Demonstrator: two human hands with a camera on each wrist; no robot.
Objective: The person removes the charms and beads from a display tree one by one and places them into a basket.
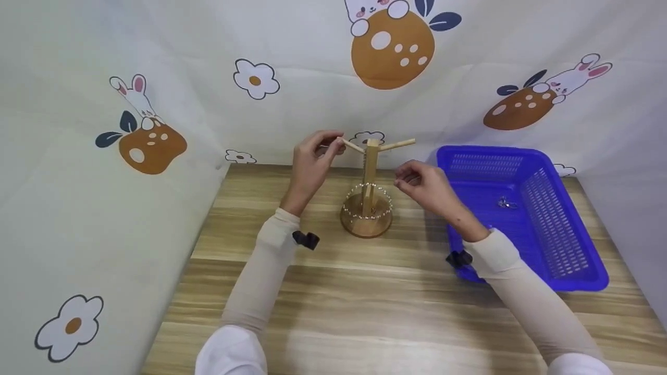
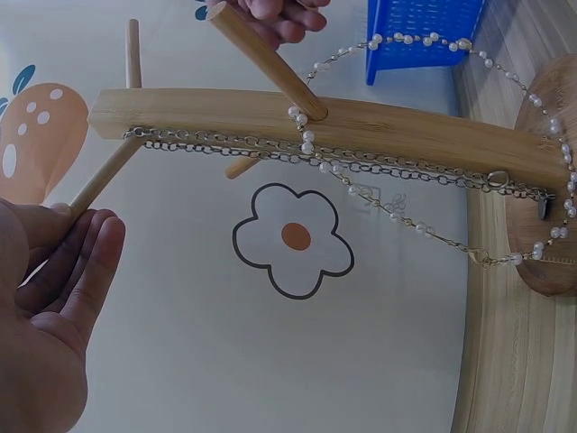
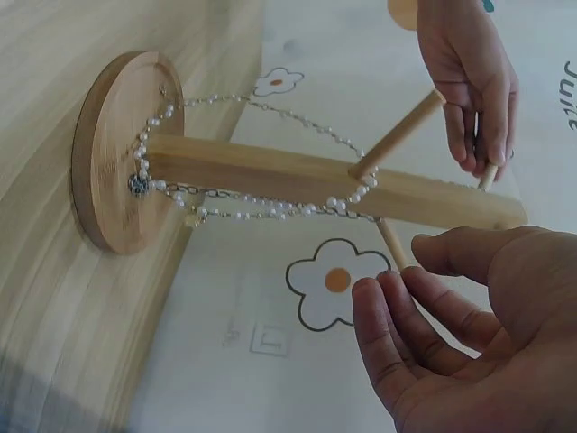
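Observation:
A wooden jewellery stand with a round base stands upright on the table. My left hand pinches the outer end of its upper left peg between thumb and fingers. From that peg's inner end, a silver chain necklace hangs down along the post. A pearl necklace loops over a lower peg and drapes round the post down to the base. To the right of the post, my right hand hovers with loosely bent fingers and nothing in them.
A blue plastic basket with perforated sides stands on the right of the wooden table. Inside it lies a small silvery piece of jewellery. A printed cloth with rabbits and flowers hangs close behind the stand.

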